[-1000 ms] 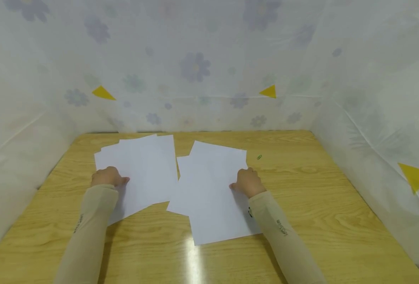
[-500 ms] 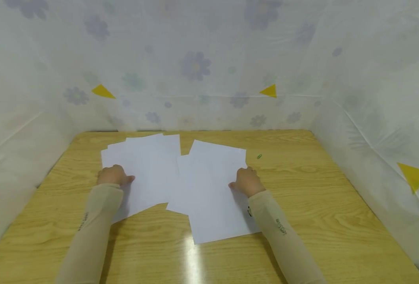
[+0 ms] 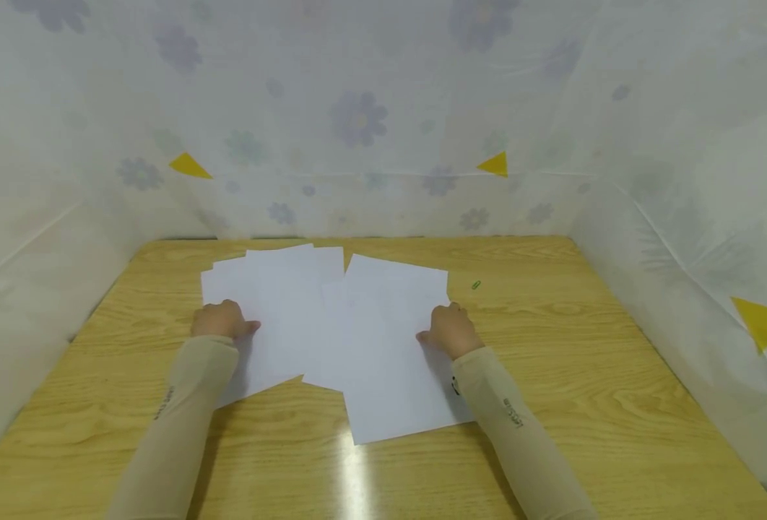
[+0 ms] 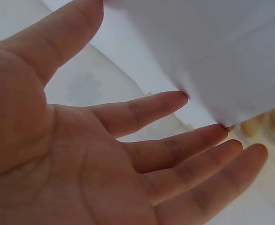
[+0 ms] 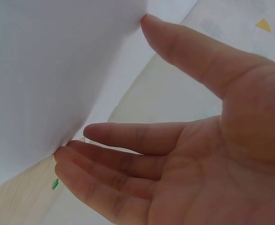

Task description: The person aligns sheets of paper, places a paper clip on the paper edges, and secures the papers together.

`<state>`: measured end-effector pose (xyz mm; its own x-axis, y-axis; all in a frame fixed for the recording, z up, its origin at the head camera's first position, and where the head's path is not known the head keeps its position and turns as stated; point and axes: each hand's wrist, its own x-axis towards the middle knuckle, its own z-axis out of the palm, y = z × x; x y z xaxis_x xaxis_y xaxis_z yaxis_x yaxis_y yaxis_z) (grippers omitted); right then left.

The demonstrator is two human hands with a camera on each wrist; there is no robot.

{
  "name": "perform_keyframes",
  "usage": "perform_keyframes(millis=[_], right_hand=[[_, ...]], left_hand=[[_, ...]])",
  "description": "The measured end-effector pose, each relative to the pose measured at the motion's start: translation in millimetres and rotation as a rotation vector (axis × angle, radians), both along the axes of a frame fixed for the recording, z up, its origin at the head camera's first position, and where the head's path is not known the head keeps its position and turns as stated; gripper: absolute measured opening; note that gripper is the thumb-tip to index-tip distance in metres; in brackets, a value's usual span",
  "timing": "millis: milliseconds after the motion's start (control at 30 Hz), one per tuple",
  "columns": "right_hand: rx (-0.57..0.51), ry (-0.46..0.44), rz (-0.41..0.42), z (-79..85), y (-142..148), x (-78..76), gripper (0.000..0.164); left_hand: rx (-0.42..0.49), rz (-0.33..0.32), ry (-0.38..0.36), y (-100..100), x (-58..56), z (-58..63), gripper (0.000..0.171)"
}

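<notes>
A fanned stack of white paper sheets lies at the left of the table, and my left hand rests on its left side. In the left wrist view the fingers are nearly straight, with some tips touching the paper's edge and the thumb against its face. My right hand is at the right edge of a second group of white sheets. Its thumb touches the paper in the right wrist view, and its extended fingers meet the edge. The two groups overlap in the middle.
A small green paper clip lies on the wooden table beyond my right hand. A small dark green shape shows beside the right sleeve. Pale flowered sheeting with yellow triangles surrounds the table's back and sides.
My left hand has slid the left sheets to the right, closing the gap and bringing them into overlap with the right sheets. The right hand and its sheets have barely moved.
</notes>
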<state>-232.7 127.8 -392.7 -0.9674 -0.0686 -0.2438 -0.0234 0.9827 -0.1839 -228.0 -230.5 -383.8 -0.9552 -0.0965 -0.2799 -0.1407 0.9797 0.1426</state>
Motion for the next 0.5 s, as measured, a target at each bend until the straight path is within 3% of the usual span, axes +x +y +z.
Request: perform_keyframes(millis=[500], right_hand=[[-0.014, 0.020, 0.001, 0.6, -1.4, 2.2, 0.054]], left_hand=[[-0.017, -0.017, 0.000, 9.4, -3.7, -4.7, 0.065]])
